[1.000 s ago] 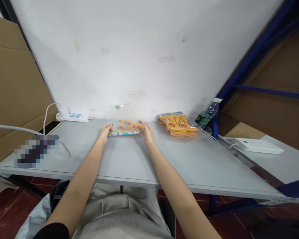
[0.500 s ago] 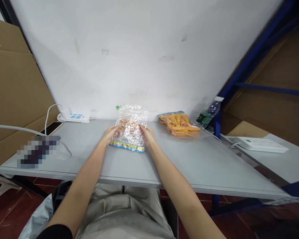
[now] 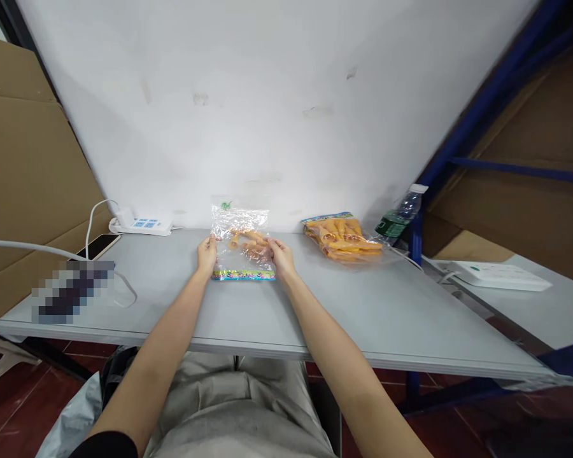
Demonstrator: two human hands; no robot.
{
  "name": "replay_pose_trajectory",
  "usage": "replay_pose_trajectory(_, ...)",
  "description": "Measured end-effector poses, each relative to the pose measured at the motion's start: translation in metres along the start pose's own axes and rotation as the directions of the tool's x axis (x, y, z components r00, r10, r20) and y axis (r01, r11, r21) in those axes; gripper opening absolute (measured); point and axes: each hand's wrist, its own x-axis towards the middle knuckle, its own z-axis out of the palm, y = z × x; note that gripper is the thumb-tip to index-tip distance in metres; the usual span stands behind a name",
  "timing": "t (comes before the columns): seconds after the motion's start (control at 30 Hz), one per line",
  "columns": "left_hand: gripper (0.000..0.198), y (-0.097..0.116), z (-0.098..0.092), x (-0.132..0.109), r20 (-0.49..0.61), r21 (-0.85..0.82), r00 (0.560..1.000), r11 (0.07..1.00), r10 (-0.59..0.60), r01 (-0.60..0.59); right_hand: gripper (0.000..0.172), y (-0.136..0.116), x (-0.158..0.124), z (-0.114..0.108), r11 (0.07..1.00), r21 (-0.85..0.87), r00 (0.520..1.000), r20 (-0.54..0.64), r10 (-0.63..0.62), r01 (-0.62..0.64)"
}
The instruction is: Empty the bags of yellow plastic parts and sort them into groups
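Note:
A clear plastic bag (image 3: 226,254) with a colourful printed band along its lower edge is held up between my hands. Orange pieces (image 3: 248,240) show in or through its middle; exactly what they are I cannot make out. My left hand (image 3: 207,256) pinches the bag's left edge. On the opposite edge, my right hand (image 3: 281,256) has thumb and fingers closed on the plastic. To the right, another clear bag (image 3: 344,238) full of orange, tapered items lies on the grey table (image 3: 248,318).
A plastic bottle (image 3: 401,216) leans by the blue frame (image 3: 415,238) at the right. Along the wall on the left sits a white power strip (image 3: 146,226) with a cable, near a phone (image 3: 98,246). Cardboard (image 3: 23,178) stands at the far left.
The bag between my hands has turned straighter and flatter, its printed band now nearly level. My left hand has shifted slightly, and the orange pieces show more clearly.

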Motion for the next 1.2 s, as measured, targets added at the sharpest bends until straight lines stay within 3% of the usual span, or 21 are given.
replay_pose_trajectory(0.23,0.033,0.004,-0.008,0.001,-0.092,0.165,0.966,0.96,0.241,-0.224,0.043,0.004,0.001,0.003,0.979,-0.138,0.989,-0.011,-0.15,0.147)
replay_pose_trajectory(0.47,0.023,0.008,-0.008,-0.003,-0.095,0.227,0.969,0.953,0.228,-0.202,0.047,0.007,-0.004,0.002,0.944,-0.225,0.965,-0.049,-0.257,0.24)
replay_pose_trajectory(0.53,0.02,0.007,-0.006,-0.004,-0.095,0.23,0.959,0.943,0.267,-0.24,0.047,0.008,-0.004,0.001,0.938,-0.243,0.958,-0.082,-0.274,0.248)
replay_pose_trajectory(0.6,0.031,0.008,-0.004,-0.008,-0.07,0.265,0.927,0.903,0.369,-0.339,0.048,0.008,-0.002,-0.002,0.935,-0.248,0.948,-0.13,-0.29,0.252)
replay_pose_trajectory(0.67,0.044,0.009,0.001,-0.016,0.045,0.363,0.861,0.795,0.507,-0.487,0.051,0.008,0.0,-0.006,0.932,-0.256,0.932,-0.191,-0.308,0.256)
replay_pose_trajectory(0.73,0.054,0.011,0.007,-0.028,0.265,0.454,0.76,0.618,0.594,-0.642,0.054,0.008,0.003,-0.01,0.925,-0.272,0.906,-0.258,-0.336,0.265)
replay_pose_trajectory(0.83,0.069,0.012,0.018,-0.047,0.576,0.482,0.588,0.346,0.568,-0.805,0.055,0.006,0.004,-0.012,0.929,-0.253,0.864,-0.36,-0.351,0.272)
replay_pose_trajectory(0.9,0.073,0.01,0.026,-0.056,0.69,0.479,0.515,0.212,0.509,-0.852,0.054,0.004,0.004,-0.011,0.942,-0.214,0.859,-0.395,-0.326,0.259)
replay_pose_trajectory(1.0,0.069,0.007,0.036,-0.059,0.747,0.482,0.483,0.128,0.457,-0.867,0.05,0.001,0.003,-0.009,0.95,-0.183,0.867,-0.392,-0.308,0.255)
replay_pose_trajectory(1.2,0.066,0.015,0.038,-0.038,0.717,0.478,0.536,0.245,0.446,-0.844,0.058,-0.001,-0.002,-0.003,0.944,-0.105,0.909,-0.255,-0.329,0.312)
